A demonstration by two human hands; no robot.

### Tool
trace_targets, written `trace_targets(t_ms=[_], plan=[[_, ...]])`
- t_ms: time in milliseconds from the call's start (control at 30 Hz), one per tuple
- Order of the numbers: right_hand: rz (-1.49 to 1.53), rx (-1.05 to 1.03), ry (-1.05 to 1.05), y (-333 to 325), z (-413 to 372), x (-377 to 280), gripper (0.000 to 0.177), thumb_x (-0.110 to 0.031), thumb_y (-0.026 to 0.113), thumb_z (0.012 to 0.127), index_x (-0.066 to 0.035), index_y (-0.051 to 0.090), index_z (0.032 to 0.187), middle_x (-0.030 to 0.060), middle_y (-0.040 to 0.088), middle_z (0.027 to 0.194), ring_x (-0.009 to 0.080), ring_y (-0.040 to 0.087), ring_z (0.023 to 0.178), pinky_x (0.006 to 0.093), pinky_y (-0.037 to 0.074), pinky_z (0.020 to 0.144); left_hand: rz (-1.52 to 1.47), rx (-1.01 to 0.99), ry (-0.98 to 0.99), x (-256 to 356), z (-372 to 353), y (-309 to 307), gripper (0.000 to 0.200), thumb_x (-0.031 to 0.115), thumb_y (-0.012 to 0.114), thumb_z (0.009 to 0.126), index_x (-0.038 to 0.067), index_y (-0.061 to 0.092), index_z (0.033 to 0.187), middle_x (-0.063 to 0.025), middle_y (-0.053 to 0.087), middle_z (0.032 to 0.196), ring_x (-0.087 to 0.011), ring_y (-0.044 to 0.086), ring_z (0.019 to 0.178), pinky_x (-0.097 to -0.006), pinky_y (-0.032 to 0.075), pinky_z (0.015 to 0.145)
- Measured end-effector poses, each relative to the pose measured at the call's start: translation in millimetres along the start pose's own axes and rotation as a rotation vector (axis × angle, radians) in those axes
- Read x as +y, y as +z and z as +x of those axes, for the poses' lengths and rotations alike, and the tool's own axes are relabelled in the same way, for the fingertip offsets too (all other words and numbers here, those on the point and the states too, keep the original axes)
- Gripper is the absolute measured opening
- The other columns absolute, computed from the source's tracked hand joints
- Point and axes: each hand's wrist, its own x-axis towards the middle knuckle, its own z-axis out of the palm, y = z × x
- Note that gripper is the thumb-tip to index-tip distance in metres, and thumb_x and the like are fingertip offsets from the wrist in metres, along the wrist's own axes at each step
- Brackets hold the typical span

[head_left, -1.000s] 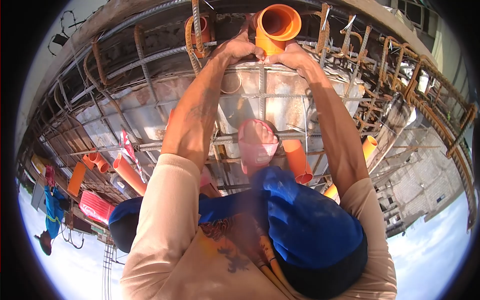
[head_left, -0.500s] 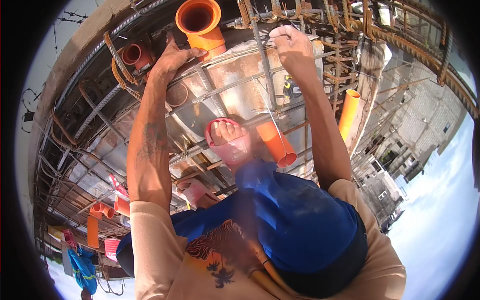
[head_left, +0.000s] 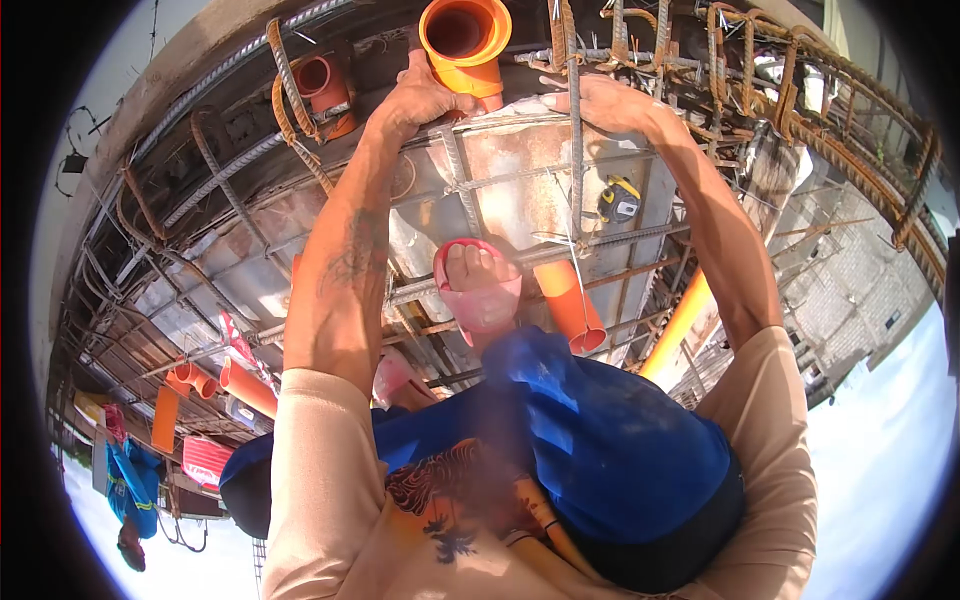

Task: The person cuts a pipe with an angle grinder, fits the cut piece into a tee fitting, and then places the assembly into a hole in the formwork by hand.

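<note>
An orange pipe fitting [head_left: 478,78] with a wide round socket stands at the top of the view. My left hand [head_left: 425,98] is closed around its lower left side, thumb across the front and the other fingers partly hidden behind. To the right of the fitting, my right hand [head_left: 605,102] reaches past an upright rebar [head_left: 575,150], its fingers stretched toward the fitting's base with pale residue on the tips. Both hands are at the upper edge of a stained sheet panel [head_left: 520,165].
A yellow-and-black tape measure [head_left: 619,200] lies on the panel. A loose orange pipe [head_left: 570,305] rests near my sandalled foot [head_left: 480,285]. Another orange fitting [head_left: 322,85] sits left. A long yellow-orange pipe [head_left: 680,335] leans right. A person in blue [head_left: 132,485] is at lower left.
The view has shifted, so the fitting sits farther right. My right hand has gone from curled to stretched-out fingers, closer to the fitting's base. My left hand stays at the fitting.
</note>
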Motion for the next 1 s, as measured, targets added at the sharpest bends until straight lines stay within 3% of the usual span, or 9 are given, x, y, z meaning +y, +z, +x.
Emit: trace_targets(t_ms=[100,333,467,533,567,767,867,967,1000], plan=[[-0.14,-0.193,0.032,11.0,14.7,9.2,0.082,-0.072,0.03,0.097,-0.017,0.026,0.159,0.0161,0.035,0.16,0.0372,0.035,0.145,0.0441,0.024,0.122,0.012,-0.022,-0.103,4.5,-1.6,-3.6,0.101,0.01,0.094,0.053,0.001,0.033,0.134,-0.0134,0.059,0.117,-0.0195,0.068,0.094,-0.0286,0.064,0.068],[0.127,-0.282,0.094,30.2,61.4,17.8,0.095,-0.069,0.044,0.094,-0.002,0.021,0.158,0.0208,0.023,0.163,0.0332,0.024,0.151,0.0413,0.019,0.123,0.159,0.016,-0.09,9.4,1.2,-2.2,0.108,0.019,0.097,0.047,-0.003,0.037,0.134,-0.0167,0.054,0.122,-0.0189,0.066,0.093,-0.0242,0.063,0.062],[0.298,-0.175,-0.03,40.4,82.2,2.8,0.112,-0.068,0.062,0.085,0.004,0.016,0.157,0.0273,0.018,0.162,0.0355,0.02,0.152,0.0412,0.019,0.124,0.248,-0.016,-0.196,21.3,-0.5,-1.9,0.11,0.027,0.094,0.045,-0.001,0.038,0.135,-0.0155,0.059,0.114,-0.0225,0.065,0.091,-0.0421,0.054,0.089],[0.307,-0.207,0.01,41.2,83.9,1.5,0.116,-0.069,0.066,0.083,0.005,0.014,0.157,0.0287,0.017,0.162,0.0367,0.017,0.152,0.0402,0.017,0.124,0.312,-0.114,-0.136,24.0,-0.8,-2.0,0.11,0.031,0.091,0.045,0.0,0.039,0.136,-0.0149,0.062,0.11,-0.0256,0.065,0.092,-0.0492,0.039,0.108],[0.273,-0.192,0.024,46.4,90.4,7.9,0.117,-0.069,0.065,0.083,0.005,0.014,0.157,0.0288,0.017,0.162,0.0371,0.017,0.152,0.04,0.017,0.124,0.37,-0.065,-0.057,14.9,1.9,-0.7,0.106,0.035,0.088,0.045,0.002,0.043,0.135,-0.0138,0.065,0.103,-0.0287,0.062,0.103,-0.0462,0.02,0.118],[0.408,-0.142,-0.14,58.8,106.6,19.9,0.126,-0.068,0.074,0.074,-0.002,0.009,0.159,0.0275,0.016,0.162,0.0367,0.017,0.152,0.0416,0.018,0.124,0.365,0.036,-0.199,8.5,0.8,0.0,0.124,0.039,0.088,0.043,-0.005,0.031,0.144,-0.0262,0.051,0.129,-0.0402,0.037,0.132,-0.0518,0.033,0.113],[0.488,-0.181,-0.192,59.8,107.7,21.0,0.122,-0.066,0.074,0.075,-0.002,0.012,0.159,0.0267,0.02,0.161,0.0358,0.02,0.151,0.0413,0.018,0.124,0.273,-0.003,-0.172,7.0,2.9,-4.0,0.105,0.024,0.088,0.05,-0.005,0.036,0.136,-0.0201,0.055,0.119,-0.0297,0.052,0.115,-0.0431,0.052,0.093],[0.498,-0.151,-0.197,54.3,97.5,11.0,0.119,-0.065,0.074,0.076,0.0,0.016,0.157,0.0256,0.025,0.16,0.0344,0.023,0.15,0.0407,0.02,0.123,0.003,-0.039,-0.12,16.6,-8.3,-2.8,0.068,0.0,0.082,0.06,0.004,0.052,0.121,-0.0061,0.065,0.098,-0.0158,0.064,0.089,-0.0301,0.057,0.074],[0.507,-0.138,-0.184,52.3,96.0,9.3,0.119,-0.065,0.075,0.076,0.0,0.017,0.157,0.0255,0.026,0.159,0.0343,0.024,0.15,0.0405,0.02,0.123,0.016,-0.062,-0.128,13.2,-4.6,-5.4,0.077,0.005,0.084,0.055,-0.001,0.049,0.123,-0.0093,0.063,0.103,-0.0189,0.063,0.094,-0.0333,0.057,0.079]])
